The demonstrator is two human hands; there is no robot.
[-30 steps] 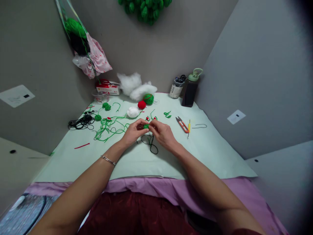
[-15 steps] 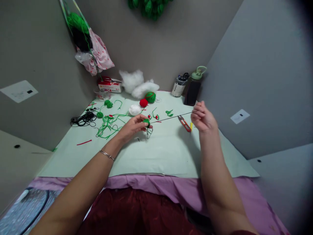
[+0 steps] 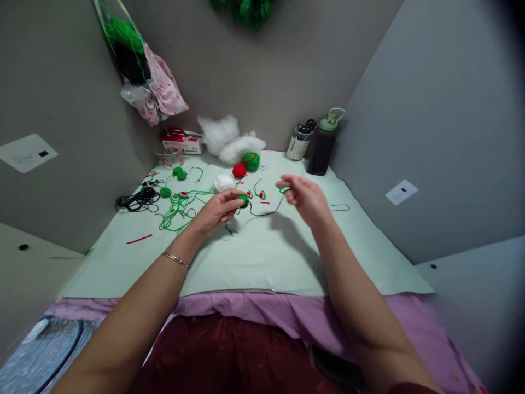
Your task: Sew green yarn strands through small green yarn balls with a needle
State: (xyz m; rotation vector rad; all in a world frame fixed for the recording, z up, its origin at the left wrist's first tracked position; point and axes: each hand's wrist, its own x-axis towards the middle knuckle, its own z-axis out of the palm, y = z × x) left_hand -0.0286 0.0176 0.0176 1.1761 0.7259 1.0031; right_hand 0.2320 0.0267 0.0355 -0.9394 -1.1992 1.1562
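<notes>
My left hand (image 3: pixel 215 213) is closed, pinching a small green crocheted piece (image 3: pixel 243 201) between thumb and fingertips. From that piece a dark strand of yarn (image 3: pixel 266 214) hangs in a slack curve and rises to my right hand (image 3: pixel 307 200). The right fingers are bent around the strand; whether a needle is among them is too small to tell. To the right of that hand, a thin dark loop (image 3: pixel 339 208) lies on the table. Two small red, white and green pieces (image 3: pixel 261 195) lie just beyond my left fingertips.
White (image 3: pixel 223 182), red (image 3: pixel 239 171) and green (image 3: pixel 251 161) yarn balls sit near white stuffing (image 3: pixel 241 148). Tangled green yarn (image 3: pixel 176 213) and black cord (image 3: pixel 138 198) lie on the left. A bottle (image 3: pixel 322 145) and a pen jar (image 3: pixel 298 144) stand at the back right.
My right hand has moved left and inward, toward my left hand. The dark yarn, taut before, now sags. The orange-handled snips are now hidden behind my right hand and arm.
</notes>
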